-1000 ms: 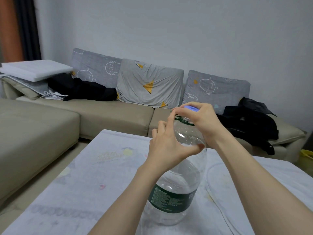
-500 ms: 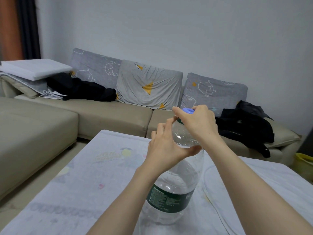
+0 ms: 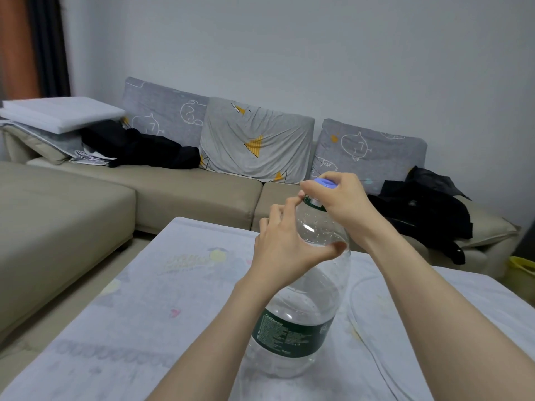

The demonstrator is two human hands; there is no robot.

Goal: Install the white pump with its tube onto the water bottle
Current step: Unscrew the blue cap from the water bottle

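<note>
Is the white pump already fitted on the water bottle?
No, the water bottle carries a blue cap under the right hand; no pump shows.

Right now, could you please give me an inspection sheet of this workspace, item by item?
Surface: table under a pale printed cloth.
Job's things: water bottle upright, blue cap on its neck; no pump or tube seen.
Clutter: nothing seen on the table besides the bottle.
Grippers: left hand braces the bottle's shoulder; right hand grips the cap.
Cables: nothing seen.
Surroundings: beige sofa with grey cushions, black clothes, white boards.
</note>
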